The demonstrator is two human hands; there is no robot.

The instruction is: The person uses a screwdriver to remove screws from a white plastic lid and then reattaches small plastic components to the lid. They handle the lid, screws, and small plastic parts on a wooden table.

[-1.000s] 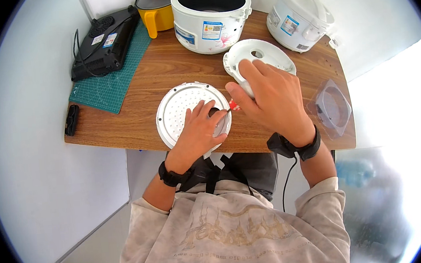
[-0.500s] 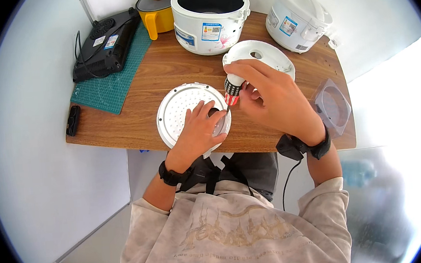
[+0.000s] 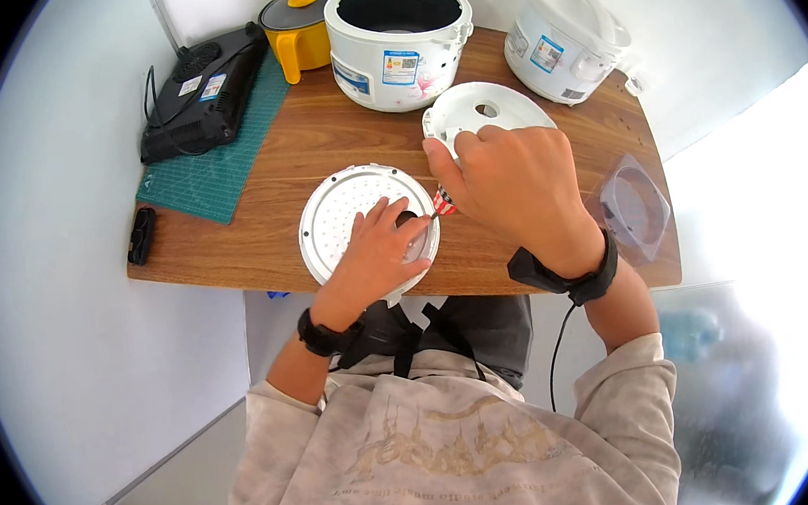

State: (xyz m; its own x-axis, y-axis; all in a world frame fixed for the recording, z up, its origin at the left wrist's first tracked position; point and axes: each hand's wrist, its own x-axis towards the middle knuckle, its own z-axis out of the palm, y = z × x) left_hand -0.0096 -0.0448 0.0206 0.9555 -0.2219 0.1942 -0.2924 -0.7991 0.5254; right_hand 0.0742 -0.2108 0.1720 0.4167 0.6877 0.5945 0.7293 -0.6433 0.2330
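Note:
A round white perforated cover (image 3: 333, 212) lies at the table's front edge, with a dark hole on its right side. Across that side rests my left hand (image 3: 377, 253), fingers spread and pressing down around the hole. My right hand (image 3: 514, 179) is closed in a fist around a screwdriver (image 3: 445, 202). Only the lower part of its red-and-white patterned handle and the dark shaft show; the fist hides the rest. The shaft slants down to the cover's right rim, beside my left fingertips. What the tip touches is too small to make out.
Behind my right hand lies a white oval lid part (image 3: 518, 107). Farther back stand an open rice cooker body (image 3: 375, 70), a closed white cooker (image 3: 563, 45) and a yellow pot (image 3: 301, 52). A black appliance (image 3: 194, 112) sits on a green mat (image 3: 199, 186); a clear plastic piece (image 3: 636, 208) lies right.
My right hand has rolled over the screwdriver, so its back now faces up and the handle's top is covered. The screwdriver leans more. My left hand stays on the cover.

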